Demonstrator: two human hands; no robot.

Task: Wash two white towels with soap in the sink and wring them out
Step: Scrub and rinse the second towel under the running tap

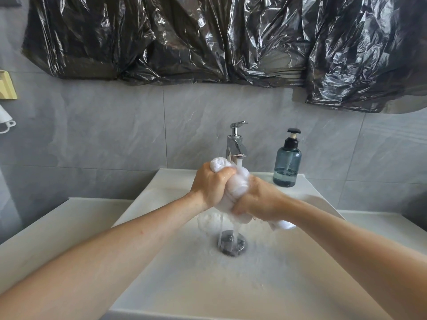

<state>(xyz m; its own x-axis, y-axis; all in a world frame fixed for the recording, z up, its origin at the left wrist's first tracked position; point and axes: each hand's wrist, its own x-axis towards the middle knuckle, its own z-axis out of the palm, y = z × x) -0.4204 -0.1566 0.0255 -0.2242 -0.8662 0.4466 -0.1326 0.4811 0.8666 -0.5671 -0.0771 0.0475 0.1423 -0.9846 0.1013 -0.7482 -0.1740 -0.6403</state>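
Observation:
A wet white towel (238, 183) is bunched between both hands above the white sink (161, 262). My left hand (211, 184) grips its upper end, which pokes out above the fist. My right hand (258, 199) grips the lower part, with a loose end hanging out below the wrist. Water runs from the chrome faucet (235, 146) onto the towel and streams down to the metal drain (231, 243). A blue-grey soap pump bottle (287, 163) stands on the sink's back rim at the right. Only one towel is in view.
White countertop (60, 227) flanks the sink on both sides. Grey tiled wall rises behind, with black plastic sheeting (208, 38) taped across the top. A white cup (5, 122) hangs at the far left edge.

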